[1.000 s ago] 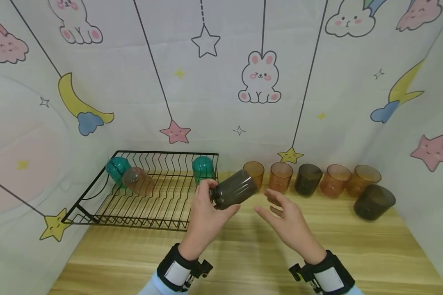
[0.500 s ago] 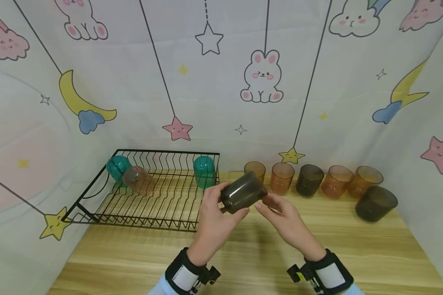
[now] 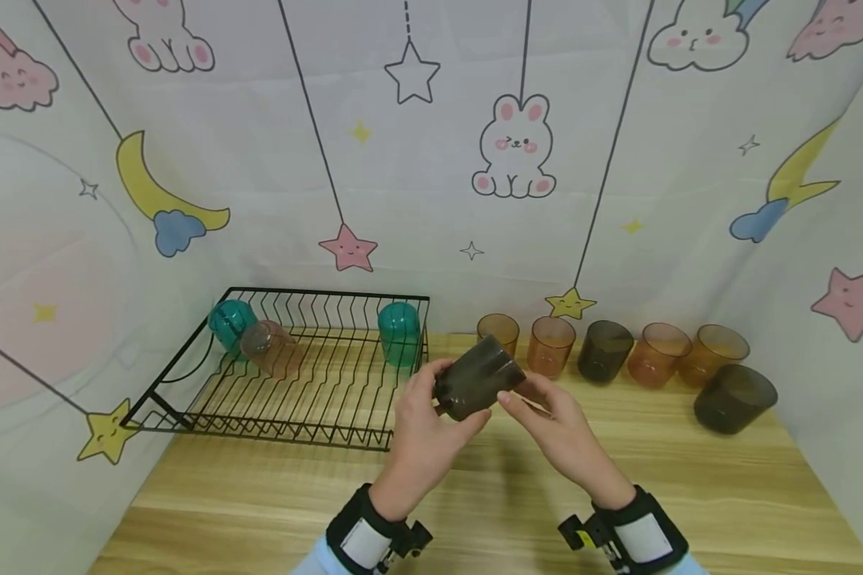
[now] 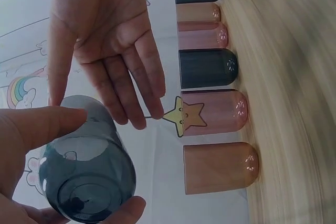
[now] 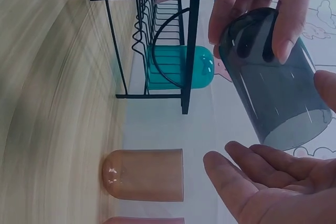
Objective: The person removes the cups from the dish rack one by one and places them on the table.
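Observation:
A smoky grey tumbler (image 3: 478, 379) is held tilted above the table, its mouth toward the upper right. My left hand (image 3: 427, 439) grips it round its base end, thumb on the near side, as the left wrist view also shows. At the rim, my right hand (image 3: 564, 431) has its thumb close against the glass. Its fingers (image 4: 123, 85) extend fairly straight beside the mouth in the left wrist view; firm contact cannot be made out. The tumbler (image 5: 273, 82) appears see-through in the right wrist view.
A black wire dish rack (image 3: 288, 435) stands at the left, holding teal glasses (image 3: 399, 335) and a pink glass (image 3: 269, 349). Along the back right, several upright amber, pink and grey tumblers (image 3: 604, 351) line the wooden table (image 3: 475, 519). A patterned cloth (image 3: 431, 176) hangs behind.
The tumbler and my left hand have moved right and slightly down, away from the rack. The rim has come to my right hand, which was apart from it a second ago.

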`<state>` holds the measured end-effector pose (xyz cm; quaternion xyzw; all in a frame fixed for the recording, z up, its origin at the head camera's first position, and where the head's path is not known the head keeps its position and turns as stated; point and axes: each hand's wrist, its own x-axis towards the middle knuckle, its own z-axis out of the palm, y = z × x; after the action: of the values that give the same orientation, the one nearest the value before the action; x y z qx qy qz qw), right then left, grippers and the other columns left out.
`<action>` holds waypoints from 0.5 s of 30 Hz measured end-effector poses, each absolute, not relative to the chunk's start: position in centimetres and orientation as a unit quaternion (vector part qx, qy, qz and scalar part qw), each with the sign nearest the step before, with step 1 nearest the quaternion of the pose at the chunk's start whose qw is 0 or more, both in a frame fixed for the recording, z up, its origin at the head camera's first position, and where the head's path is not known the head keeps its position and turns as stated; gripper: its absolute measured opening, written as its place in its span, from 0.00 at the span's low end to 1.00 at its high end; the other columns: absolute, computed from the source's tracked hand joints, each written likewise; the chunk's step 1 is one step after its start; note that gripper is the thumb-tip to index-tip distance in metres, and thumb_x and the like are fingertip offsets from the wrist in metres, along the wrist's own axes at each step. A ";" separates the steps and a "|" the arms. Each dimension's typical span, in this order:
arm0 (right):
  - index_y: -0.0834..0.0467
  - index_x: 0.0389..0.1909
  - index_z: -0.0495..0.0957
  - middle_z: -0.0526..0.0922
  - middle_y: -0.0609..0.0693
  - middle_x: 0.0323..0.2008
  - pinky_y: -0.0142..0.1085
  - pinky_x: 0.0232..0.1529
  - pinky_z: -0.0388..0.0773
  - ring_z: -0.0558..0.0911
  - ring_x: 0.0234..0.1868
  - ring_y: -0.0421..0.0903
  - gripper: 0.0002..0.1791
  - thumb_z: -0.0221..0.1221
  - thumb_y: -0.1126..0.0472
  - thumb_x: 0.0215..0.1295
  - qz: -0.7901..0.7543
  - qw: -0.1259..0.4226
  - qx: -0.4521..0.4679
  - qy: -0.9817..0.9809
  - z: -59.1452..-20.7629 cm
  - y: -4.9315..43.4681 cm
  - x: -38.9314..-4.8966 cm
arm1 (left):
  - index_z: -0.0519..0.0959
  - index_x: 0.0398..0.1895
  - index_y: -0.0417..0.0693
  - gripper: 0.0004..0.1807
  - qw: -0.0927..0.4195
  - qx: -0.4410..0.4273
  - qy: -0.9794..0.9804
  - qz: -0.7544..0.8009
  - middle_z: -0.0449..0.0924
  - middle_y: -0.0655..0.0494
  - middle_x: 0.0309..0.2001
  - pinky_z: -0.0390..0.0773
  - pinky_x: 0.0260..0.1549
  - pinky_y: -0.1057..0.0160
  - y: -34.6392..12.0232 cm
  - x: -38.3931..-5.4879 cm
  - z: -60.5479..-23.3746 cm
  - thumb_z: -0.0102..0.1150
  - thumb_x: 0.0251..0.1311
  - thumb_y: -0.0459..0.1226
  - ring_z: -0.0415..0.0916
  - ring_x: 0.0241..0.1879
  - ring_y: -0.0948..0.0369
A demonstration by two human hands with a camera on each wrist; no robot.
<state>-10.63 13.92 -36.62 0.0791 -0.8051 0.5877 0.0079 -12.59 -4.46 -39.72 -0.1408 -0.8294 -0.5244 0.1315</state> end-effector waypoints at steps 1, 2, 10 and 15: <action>0.60 0.59 0.68 0.72 0.53 0.56 0.38 0.52 0.69 0.70 0.58 0.49 0.28 0.58 0.48 0.63 0.589 0.009 0.077 -0.804 -36.6 13.9 -10.6 | 0.65 0.60 0.53 0.40 0.130 -0.142 -0.831 -0.522 0.67 0.58 0.51 0.75 0.38 0.66 -4.5 -12.6 -39.7 0.72 0.43 0.48 0.67 0.48 0.61; 0.60 0.60 0.67 0.71 0.54 0.56 0.37 0.52 0.69 0.69 0.58 0.49 0.29 0.58 0.48 0.63 0.591 0.010 0.075 -0.803 -36.5 13.9 -10.6 | 0.65 0.61 0.53 0.40 0.129 -0.143 -0.832 -0.521 0.67 0.58 0.51 0.75 0.39 0.66 -4.4 -12.6 -39.8 0.72 0.43 0.49 0.68 0.47 0.61; 0.61 0.61 0.66 0.71 0.55 0.56 0.36 0.52 0.70 0.70 0.57 0.50 0.31 0.61 0.51 0.61 0.614 0.030 0.072 -0.786 -36.1 13.7 -10.4 | 0.65 0.61 0.52 0.41 0.124 -0.148 -0.841 -0.505 0.68 0.59 0.49 0.75 0.37 0.66 -4.2 -12.6 -40.2 0.72 0.41 0.50 0.71 0.45 0.63; 0.61 0.59 0.68 0.72 0.55 0.55 0.38 0.52 0.70 0.71 0.56 0.51 0.31 0.63 0.52 0.58 0.625 0.044 0.071 -0.776 -36.1 13.5 -10.4 | 0.65 0.60 0.52 0.42 0.112 -0.140 -0.850 -0.495 0.68 0.60 0.49 0.73 0.40 0.63 -3.9 -12.6 -40.4 0.73 0.40 0.50 0.69 0.46 0.62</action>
<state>-10.42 13.49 -36.07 0.0711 -0.7764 0.6247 0.0437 -12.62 -3.94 -40.36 -0.1403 -0.8501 -0.4950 0.1122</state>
